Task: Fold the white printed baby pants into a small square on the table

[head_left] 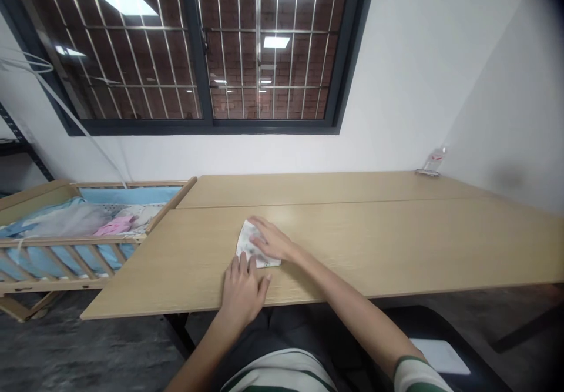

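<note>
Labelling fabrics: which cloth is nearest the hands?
White printed cloth on the table, right hand on it, left hand at its near edge. The pink cloth lies in the crib.

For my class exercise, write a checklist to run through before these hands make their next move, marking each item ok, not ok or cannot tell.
1. White patterned cloth rests on the wooden table, inside its edges: ok.
2. Right hand is on the cloth, fingers extended: ok.
3. Left hand has its fingertips at the cloth's near edge: ok.
4. Cloth's whole outline is uncovered: not ok; the hands hide parts of it.
5. Number of layers in the cloth: cannot tell.
6. Clear bottle is away from both hands: ok; it is at the table's far right.
</note>
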{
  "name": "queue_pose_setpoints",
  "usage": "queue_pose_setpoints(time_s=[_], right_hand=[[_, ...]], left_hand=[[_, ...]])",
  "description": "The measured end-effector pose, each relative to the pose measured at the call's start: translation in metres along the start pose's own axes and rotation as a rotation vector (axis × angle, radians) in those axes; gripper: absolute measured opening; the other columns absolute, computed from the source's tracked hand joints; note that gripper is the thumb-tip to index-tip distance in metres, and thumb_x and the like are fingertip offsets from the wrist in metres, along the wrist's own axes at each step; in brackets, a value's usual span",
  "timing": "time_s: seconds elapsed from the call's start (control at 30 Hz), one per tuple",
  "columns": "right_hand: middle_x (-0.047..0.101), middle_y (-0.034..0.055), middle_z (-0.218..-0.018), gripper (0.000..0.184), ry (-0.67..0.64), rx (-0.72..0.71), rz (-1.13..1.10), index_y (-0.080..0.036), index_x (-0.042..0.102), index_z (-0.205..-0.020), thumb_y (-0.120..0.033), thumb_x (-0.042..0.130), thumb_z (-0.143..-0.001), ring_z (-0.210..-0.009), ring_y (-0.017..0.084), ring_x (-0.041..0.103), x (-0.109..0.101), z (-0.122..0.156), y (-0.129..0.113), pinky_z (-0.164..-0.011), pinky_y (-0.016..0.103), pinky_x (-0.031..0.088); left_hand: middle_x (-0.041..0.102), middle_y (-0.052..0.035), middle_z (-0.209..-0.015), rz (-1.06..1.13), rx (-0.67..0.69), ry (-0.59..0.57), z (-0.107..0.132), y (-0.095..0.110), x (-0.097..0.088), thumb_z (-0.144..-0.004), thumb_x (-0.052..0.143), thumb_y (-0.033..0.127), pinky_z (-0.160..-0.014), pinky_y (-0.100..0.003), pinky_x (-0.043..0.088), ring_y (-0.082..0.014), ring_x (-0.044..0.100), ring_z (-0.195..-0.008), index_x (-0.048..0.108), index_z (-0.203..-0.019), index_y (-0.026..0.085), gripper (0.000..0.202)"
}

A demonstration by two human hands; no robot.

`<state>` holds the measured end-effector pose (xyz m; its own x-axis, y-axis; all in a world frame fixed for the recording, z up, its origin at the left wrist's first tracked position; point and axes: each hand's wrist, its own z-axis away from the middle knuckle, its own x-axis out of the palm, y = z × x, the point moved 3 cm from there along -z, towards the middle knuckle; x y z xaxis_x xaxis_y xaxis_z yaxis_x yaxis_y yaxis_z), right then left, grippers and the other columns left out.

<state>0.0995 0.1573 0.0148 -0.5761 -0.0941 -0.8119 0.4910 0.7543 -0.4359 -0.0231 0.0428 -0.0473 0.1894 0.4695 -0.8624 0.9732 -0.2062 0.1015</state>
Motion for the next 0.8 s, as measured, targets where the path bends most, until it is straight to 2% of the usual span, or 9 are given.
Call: queue_pose_setpoints(time_s=[0.07,0.13,0.2,0.3,0.4,0.53,0.6,0.7,0.8], right_hand=[[0.027,0.0066,-0.166,0.059,-0.193,-0.127,-0.006,-0.027,0.033,-0.158,-0.051,0.040,-0.104,-0.151,0.025,0.027,0.006,0.006,-0.030,-0.122,0.042,0.023],[0.022,0.0013,-0.168,0.058,-0.341,-0.205,-0.025,-0.032,0.031,-0.158,-0.054,0.035,-0.105,-0.154,0.022,0.021,0.017,0.011,-0.048,-0.124,0.039,0.016],[0.021,-0.0006,-0.168,0.058,-0.443,-0.220,-0.042,-0.033,0.028,-0.159,-0.055,0.029,-0.106,-0.155,0.019,0.016,0.030,0.013,-0.050,-0.125,0.037,0.012],[0.020,0.0002,-0.168,0.059,-0.527,-0.115,-0.019,-0.031,0.027,-0.160,-0.056,0.023,-0.106,-0.155,0.019,0.013,0.045,0.012,-0.030,-0.125,0.040,0.009],[0.019,0.0003,-0.168,0.061,-0.517,-0.014,0.030,-0.032,0.028,-0.159,-0.060,0.024,-0.105,-0.156,0.021,0.011,0.049,0.004,-0.004,-0.125,0.044,0.005],[0.014,0.0009,-0.168,0.064,-0.498,0.010,0.090,-0.031,0.027,-0.160,-0.062,0.028,-0.103,-0.156,0.021,0.007,0.047,-0.012,0.026,-0.126,0.044,0.001],[0.014,0.0018,-0.168,0.065,-0.470,0.021,0.100,-0.029,0.028,-0.160,-0.061,0.030,-0.103,-0.156,0.021,0.007,0.045,-0.021,0.041,-0.126,0.043,0.002],[0.022,0.0031,-0.167,0.062,-0.370,0.039,0.055,-0.028,0.036,-0.157,-0.058,0.037,-0.102,-0.155,0.023,0.014,0.042,-0.031,0.059,-0.126,0.042,0.008],[0.026,0.0035,-0.165,0.061,-0.323,0.062,0.033,-0.029,0.039,-0.156,-0.057,0.042,-0.101,-0.154,0.023,0.019,0.043,-0.035,0.070,-0.126,0.043,0.010]], left_hand=[[0.058,-0.0247,-0.140,-0.026,0.014,0.016,0.017,0.005,0.004,-0.099,0.044,0.047,-0.103,-0.053,0.043,-0.0403,0.050,-0.132,0.059,-0.135,0.010,0.054],[0.062,-0.0231,-0.135,-0.029,0.037,0.016,0.024,0.006,0.008,-0.099,0.044,0.044,-0.104,-0.053,0.043,-0.0387,0.052,-0.130,0.062,-0.133,0.012,0.050],[0.065,-0.0222,-0.130,-0.035,0.042,0.016,0.025,0.005,0.009,-0.099,0.044,0.043,-0.106,-0.053,0.042,-0.0375,0.056,-0.126,0.066,-0.128,0.012,0.047],[0.065,-0.0225,-0.131,-0.041,0.019,0.034,0.024,0.003,0.006,-0.100,0.044,0.045,-0.107,-0.053,0.041,-0.0375,0.054,-0.128,0.068,-0.126,0.014,0.047],[0.060,-0.0217,-0.139,-0.027,-0.004,0.038,0.024,0.003,0.003,-0.099,0.045,0.047,-0.107,-0.053,0.041,-0.0378,0.050,-0.134,0.067,-0.129,0.018,0.047],[0.051,-0.0223,-0.148,-0.019,-0.024,0.014,0.024,0.003,0.003,-0.099,0.045,0.049,-0.109,-0.053,0.038,-0.0381,0.047,-0.138,0.060,-0.139,0.020,0.052],[0.049,-0.0229,-0.150,-0.007,-0.030,0.002,0.024,0.002,0.003,-0.099,0.045,0.049,-0.109,-0.053,0.038,-0.0380,0.046,-0.138,0.058,-0.142,0.020,0.053],[0.049,-0.0229,-0.151,0.011,-0.030,-0.012,0.023,0.001,0.004,-0.098,0.045,0.050,-0.109,-0.054,0.038,-0.0386,0.046,-0.138,0.056,-0.143,0.021,0.055],[0.050,-0.0216,-0.150,0.012,-0.028,-0.016,0.023,0.001,0.005,-0.098,0.046,0.051,-0.108,-0.056,0.039,-0.0387,0.045,-0.139,0.055,-0.144,0.021,0.056]])
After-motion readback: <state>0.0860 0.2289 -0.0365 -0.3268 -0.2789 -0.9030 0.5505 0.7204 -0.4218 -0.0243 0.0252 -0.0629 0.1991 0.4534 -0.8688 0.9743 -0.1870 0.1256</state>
